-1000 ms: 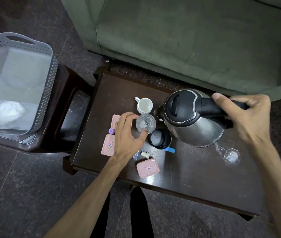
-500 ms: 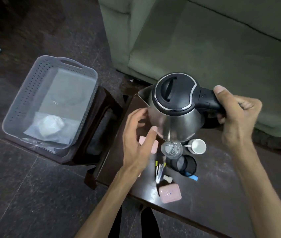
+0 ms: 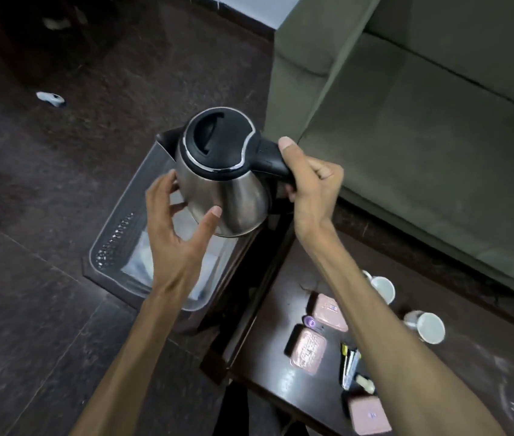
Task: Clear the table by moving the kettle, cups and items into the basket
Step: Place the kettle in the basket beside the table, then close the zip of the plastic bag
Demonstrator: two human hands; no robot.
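A steel kettle (image 3: 230,187) with a black lid hangs in the air over the grey perforated basket (image 3: 114,243). My right hand (image 3: 309,180) grips its black handle. My left hand (image 3: 177,228) cups the kettle's lower left side with spread, nearly straight fingers, the thumb touching the steel. On the dark table (image 3: 456,382) at lower right stand two white cups (image 3: 383,289) (image 3: 430,327), partly behind my right forearm. Three pink boxes (image 3: 308,350) (image 3: 328,311) (image 3: 368,415), a small purple cap (image 3: 309,322) and a bundle of sachets (image 3: 350,363) lie there too.
The basket sits on a dark stool left of the table and holds a white plastic-wrapped packet (image 3: 142,262). A green sofa (image 3: 438,121) fills the upper right. Dark stone floor lies to the left, with a small white object (image 3: 49,99) far off on it.
The kettle has been lifted off the table and carried left, and is now above the basket. My left hand left the glass and came up against the kettle's side. The view swung left.
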